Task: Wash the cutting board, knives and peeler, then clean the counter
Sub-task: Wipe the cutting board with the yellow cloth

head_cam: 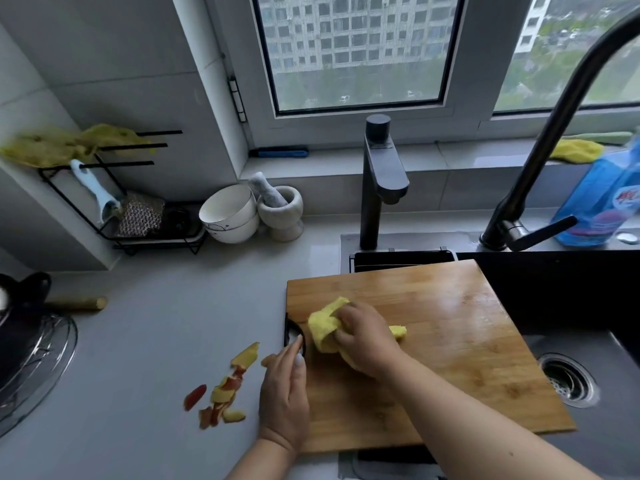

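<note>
1. In the head view I see the wooden cutting board (450, 341) lying partly over the dark sink (588, 427) and partly on the grey counter (156, 323). Its surface looks wet and shiny.
2. The right hand (367, 336) is on the board with fingers curled around a yellow cloth (323, 329), which it presses against the wood.
3. The left hand (285, 393) rests on the left edge of the board. Its fingers are almost straight and reach to the black handle hole (294, 336) at that edge.
4. Just beside the left hand, red and yellow peels (225, 389) lie on the counter.
5. The peeler (95, 190), with a light blue handle, leans in the black wire rack (114, 202) by the left wall, well apart from the board. Another yellow cloth (59, 145) hangs on top of this rack.
6. Near the rack stand white bowls (230, 214) and a stone mortar with pestle (278, 211).
7. Two dark faucets (379, 181) rise behind the sink, and a blue bottle (602, 202) stands at the right.
8. I cannot find any knives in this view.
</note>
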Motion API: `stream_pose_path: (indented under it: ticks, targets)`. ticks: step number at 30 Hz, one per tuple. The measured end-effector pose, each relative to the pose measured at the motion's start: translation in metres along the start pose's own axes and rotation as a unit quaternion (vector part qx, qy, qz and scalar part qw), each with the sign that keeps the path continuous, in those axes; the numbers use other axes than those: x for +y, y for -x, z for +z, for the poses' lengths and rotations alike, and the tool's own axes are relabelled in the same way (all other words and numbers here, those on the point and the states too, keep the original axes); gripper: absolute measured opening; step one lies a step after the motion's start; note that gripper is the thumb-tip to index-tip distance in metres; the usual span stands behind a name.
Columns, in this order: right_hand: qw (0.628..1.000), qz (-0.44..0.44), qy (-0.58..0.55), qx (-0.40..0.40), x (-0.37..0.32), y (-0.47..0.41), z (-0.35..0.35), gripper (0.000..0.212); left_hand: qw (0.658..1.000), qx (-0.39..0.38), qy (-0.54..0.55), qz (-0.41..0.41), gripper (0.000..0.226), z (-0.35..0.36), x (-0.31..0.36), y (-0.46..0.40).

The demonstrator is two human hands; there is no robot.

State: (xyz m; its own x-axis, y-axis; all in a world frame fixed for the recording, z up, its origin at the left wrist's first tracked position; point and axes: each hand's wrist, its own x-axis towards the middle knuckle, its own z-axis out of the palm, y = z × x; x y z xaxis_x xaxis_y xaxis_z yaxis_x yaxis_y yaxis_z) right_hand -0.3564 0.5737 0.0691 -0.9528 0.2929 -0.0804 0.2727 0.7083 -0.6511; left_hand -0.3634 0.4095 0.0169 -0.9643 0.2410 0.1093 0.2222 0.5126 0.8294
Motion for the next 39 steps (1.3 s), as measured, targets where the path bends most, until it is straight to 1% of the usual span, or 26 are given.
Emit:
stream_pose_path:
  ticks: [1,2,3,4,6,7,8,9,11,12,14,15,16,17,18,19,20,22,24,26,30,33,36,37,39]
  targets:
    - [0.990,0.062,-0.127,0.012,0.002,0.001,-0.007,0.027,1.000,-0.006,0.004,-0.003,0.074,0.000,0.000,0.000]
    - [0.956,0.119,-0.265,0.038,0.005,0.004,-0.016,0.022,1.000,-0.013,0.008,-0.005,0.076,0.000,0.000,0.000]
    - [0.906,0.157,-0.386,0.077,0.009,0.008,-0.028,0.018,1.000,-0.018,0.009,-0.008,0.079,0.000,0.000,0.000]
    - [0.849,0.167,-0.487,0.120,0.015,0.012,-0.041,0.017,1.000,-0.024,0.002,-0.011,0.081,0.001,-0.001,0.000]
    - [0.734,0.141,-0.641,0.178,0.025,0.020,-0.071,0.031,0.999,-0.029,-0.031,-0.013,0.084,0.003,-0.003,-0.001]
    - [0.695,0.118,-0.680,0.202,0.029,0.024,-0.087,0.037,0.998,-0.031,-0.049,-0.014,0.083,0.004,-0.003,-0.001]
    - [0.686,0.093,-0.684,0.231,0.034,0.026,-0.101,0.038,0.997,-0.035,-0.061,-0.019,0.079,0.005,-0.004,-0.002]
    - [0.703,0.074,-0.657,0.263,0.040,0.028,-0.114,0.036,0.997,-0.042,-0.067,-0.025,0.073,0.006,-0.003,-0.003]
    - [0.774,0.053,-0.554,0.302,0.051,0.032,-0.136,0.034,0.995,-0.064,-0.072,-0.037,0.063,0.008,-0.003,-0.005]
    - [0.813,0.053,-0.503,0.289,0.055,0.034,-0.142,0.037,0.994,-0.072,-0.075,-0.042,0.063,0.009,-0.002,-0.005]
    - [0.884,0.062,-0.401,0.233,0.064,0.031,-0.143,0.040,0.992,-0.077,-0.087,-0.047,0.067,0.010,-0.003,-0.005]
    - [0.920,0.078,-0.316,0.219,0.069,0.027,-0.137,0.042,0.992,-0.077,-0.091,-0.047,0.073,0.010,-0.004,-0.006]
    - [0.956,0.106,-0.184,0.203,0.077,0.021,-0.127,0.048,0.992,-0.076,-0.093,-0.046,0.084,0.009,-0.004,-0.006]
    - [0.975,0.144,-0.032,0.167,0.085,0.016,-0.114,0.057,0.992,-0.076,-0.092,-0.047,0.095,0.009,-0.005,-0.006]
    - [0.970,0.190,0.090,0.120,0.091,0.012,-0.099,0.066,0.991,-0.078,-0.094,-0.049,0.101,0.008,-0.005,-0.007]
    - [0.958,0.233,0.152,0.069,0.095,0.008,-0.083,0.074,0.991,-0.083,-0.098,-0.050,0.104,0.008,-0.005,-0.007]
    - [0.948,0.262,0.175,0.033,0.096,0.005,-0.068,0.081,0.990,-0.085,-0.104,-0.048,0.107,0.008,-0.004,-0.007]
    - [0.943,0.276,0.183,0.023,0.091,-0.004,-0.049,0.088,0.988,-0.090,-0.117,-0.045,0.112,0.007,-0.003,-0.007]
    - [0.945,0.266,0.188,0.042,0.084,-0.016,-0.043,0.087,0.986,-0.098,-0.131,-0.041,0.114,0.005,-0.004,-0.008]
    - [0.945,0.250,0.205,0.044,0.075,-0.029,-0.037,0.082,0.983,-0.109,-0.146,-0.035,0.116,0.003,-0.003,-0.009]
    - [0.960,0.170,0.220,0.007,0.048,-0.051,-0.012,0.069,0.980,-0.115,-0.158,-0.029,0.115,0.003,-0.001,-0.007]
    - [0.973,0.058,0.220,-0.043,0.016,-0.061,0.014,0.064,0.979,-0.126,-0.159,-0.025,0.116,0.003,-0.003,-0.008]
    - [0.968,-0.068,0.222,-0.096,-0.002,-0.059,0.033,0.059,0.978,-0.123,-0.166,-0.031,0.117,0.005,-0.004,-0.009]
    - [0.964,-0.092,0.226,-0.104,-0.001,-0.058,0.032,0.059,0.977,-0.120,-0.171,-0.036,0.117,0.006,-0.004,-0.010]
    - [0.959,-0.110,0.238,-0.110,0.011,-0.060,0.021,0.058,0.976,-0.116,-0.176,-0.044,0.117,0.007,-0.005,-0.010]
